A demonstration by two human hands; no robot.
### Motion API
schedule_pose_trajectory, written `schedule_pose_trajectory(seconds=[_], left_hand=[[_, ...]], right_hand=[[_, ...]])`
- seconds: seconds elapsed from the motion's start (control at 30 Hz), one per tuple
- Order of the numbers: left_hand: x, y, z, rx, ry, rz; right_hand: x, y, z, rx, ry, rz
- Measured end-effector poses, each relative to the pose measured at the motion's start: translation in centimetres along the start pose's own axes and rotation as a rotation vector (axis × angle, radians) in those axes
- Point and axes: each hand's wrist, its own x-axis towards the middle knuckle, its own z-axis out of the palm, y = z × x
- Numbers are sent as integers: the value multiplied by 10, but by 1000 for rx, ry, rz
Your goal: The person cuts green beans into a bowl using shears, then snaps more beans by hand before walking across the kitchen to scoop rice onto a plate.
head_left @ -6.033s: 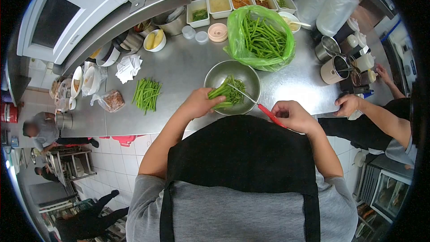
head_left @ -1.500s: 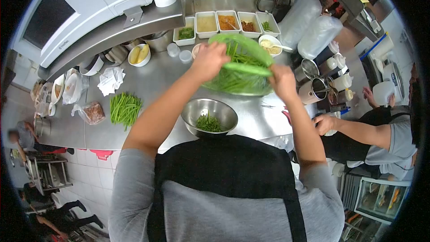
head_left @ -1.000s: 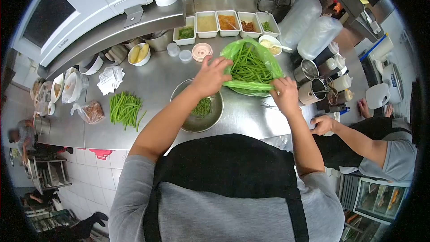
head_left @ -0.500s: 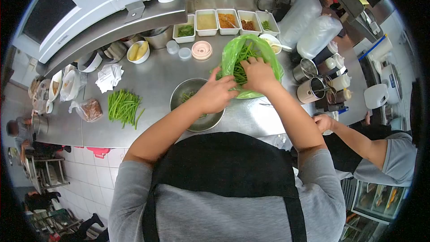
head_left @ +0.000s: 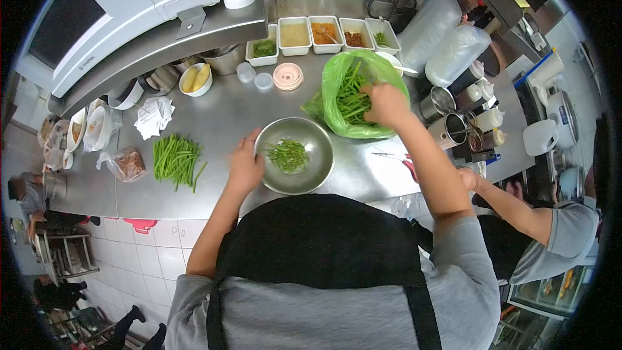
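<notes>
While seen from above: one steel bowl [head_left: 295,155] at centre of the counter [head_left: 227,107], a small heap of cut green beans [head_left: 287,154] inside. Left hand [head_left: 245,165] at the bowl's nine o'clock, fingers spread and resting against the rim, not clamped around it. Right hand [head_left: 385,102] at two o'clock from the bowl, inside the mouth of one green plastic bag [head_left: 343,94], fingers curled among the whole beans [head_left: 352,96] there; cannot tell whether closed on any. Hands well apart. One loose pile of beans [head_left: 176,159] flat on the counter at nine o'clock from the bowl, beyond the left hand. One small clear bag with brownish contents [head_left: 129,164] just beside that pile, further out. One crumpled paper [head_left: 155,115] at ten o'clock. Four white rectangular trays [head_left: 295,32] in a row at twelve o'clock, beside the bag's far edge. One white bowl of yellow pieces [head_left: 195,79] at eleven o'clock; two small clear cups [head_left: 254,76] and one pink lid [head_left: 288,76] between the trays and the steel bowl. One pair of red-handled scissors [head_left: 398,159] at three o'clock, lying under the right forearm. Several metal cans and white bottles [head_left: 463,120] past the bag at three o'clock. One other person's arm [head_left: 512,204] at four o'clock, clear of both hands.
</notes>
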Motion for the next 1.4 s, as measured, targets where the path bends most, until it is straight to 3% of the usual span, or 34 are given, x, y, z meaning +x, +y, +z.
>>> schedule_pose_trajectory(seconds=[0.1, 0.23, 0.33, 0.4, 0.47, 0.5, 0.6, 0.63, 0.7, 0.83, 0.93, 0.97, 1.07, 1.17, 1.3, 1.4], left_hand=[[1, 39, 2, -59, -56, -109], [27, 80, -4, 72, 137, 147], [80, 112, 8, -129, 170, 192], [117, 123, 28, -90, 151, 124], [145, 137, 36, -72, 51, -64], [159, 139, 37, -61, -1, -157], [202, 111, 56, 38, -287, -133], [205, 113, 53, 5, -165, -110], [208, 117, 50, -61, 73, -63], [194, 136, 31, -142, 135, 83], [187, 127, 39, -118, 185, 178], [184, 126, 37, -132, 167, 163], [184, 119, 39, -200, 193, 194], [190, 118, 49, -298, 261, 312], [196, 136, 37, -417, 240, 426], [193, 131, 35, -477, 311, 458]], right_hand=[[-9, -7, -21, -150, 92, -40], [-17, -29, -24, -167, 213, -131], [0, -42, -7, -139, 86, -129], [2, -43, -9, -89, 43, -122], [6, -32, -20, 22, 27, -113], [5, -24, -24, 142, 165, -79], [33, 13, -18, 183, 219, -15], [37, 19, -15, 205, 319, -31], [50, 27, -11, 308, 270, -24], [77, 19, 8, 596, 202, 55], [106, 17, 40, 1133, 295, 98], [103, 13, 36, 1092, 294, 174], [111, 14, 48, 872, 182, -11], [104, -1, 39, 723, 202, 100], [95, -6, 19, 706, 635, 185], [85, 8, 16, 783, 758, 108]])
